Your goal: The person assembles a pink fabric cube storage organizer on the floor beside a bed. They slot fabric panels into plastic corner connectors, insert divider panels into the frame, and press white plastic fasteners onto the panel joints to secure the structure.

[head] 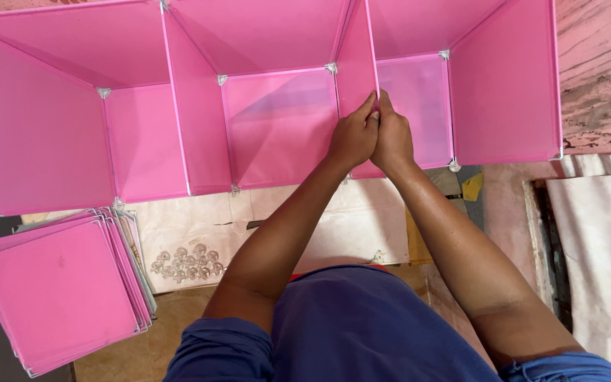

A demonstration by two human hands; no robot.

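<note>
Two hands meet at one spot, and I report both as clenched on the same thing: the left hand [352,138] and the right hand [392,140] pinch the near edge of the upright pink divider panel [357,53], thumbs and fingertips pressed against each other around its thin wire-framed rim. I take that divider as my landmark. Its long axis runs straight away from the hands, from the gripped near edge back to the clear corner connector [331,68] at the rear of the pink cube frame [37,120]. The panel therefore lies directly ahead of the fingers, edge-on, with the left hand on its left face and the right hand on its right face; neither is nearer, as both sit at the same point on the rim. Left of the divider stands an open compartment with its back panel in place; right of it stands another, closed by a side wall at the far right. Well to the left of the divider and nearer the person, a stack of spare pink panels [61,293] lies flat on the floor. Between that stack and the divider, a small heap of clear connectors [187,263] rests on cardboard sheeting [348,226]. Nothing else touches the hands. I cannot tell whether the divider's near edge is seated in any connector, since the fingers cover that point.
</note>
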